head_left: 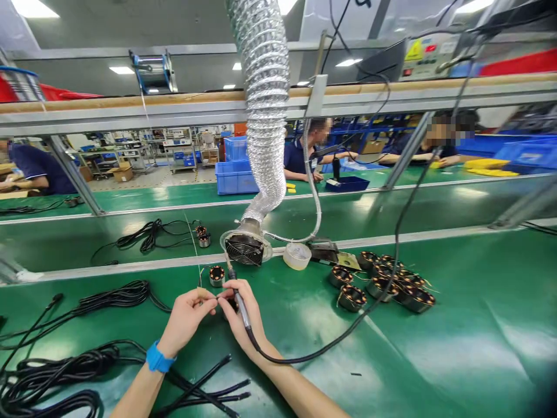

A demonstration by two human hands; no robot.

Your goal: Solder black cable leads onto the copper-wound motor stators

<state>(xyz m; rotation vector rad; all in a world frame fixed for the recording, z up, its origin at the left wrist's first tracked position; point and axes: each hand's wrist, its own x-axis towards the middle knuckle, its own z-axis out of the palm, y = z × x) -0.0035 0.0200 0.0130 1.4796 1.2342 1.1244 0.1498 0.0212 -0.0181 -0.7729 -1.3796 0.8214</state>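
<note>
- Left hand [185,322], a blue wristband [157,357] at its wrist: we see thumb and forefinger pinched narrowly on a thin wire lead [208,295], a close grip that suits so slight a strand; its exact end is too small to tell
- Right hand [246,316]: we see the fingers [232,294] curled around a slim soldering iron [241,309], held like a pen, which we judge favours fine control; the grip is black, the shaft smooth metal, and the tip points away from the palm
- Copper-wound stator [216,276]: squat and cylindrical, it stands upright on the green bench mat [331,360], just beyond the fingertips, within easy reach of both hands
- Further stators [383,284]: heaped to the right, their fine leads splayed
- Round grilled extractor fan [244,251] on ribbed foil ducting [265,104]: set close to the hands, we infer, to draw fumes away
- Coiled black cables [78,364]: rubbery bundles lying at the left, clear of the hands
</note>
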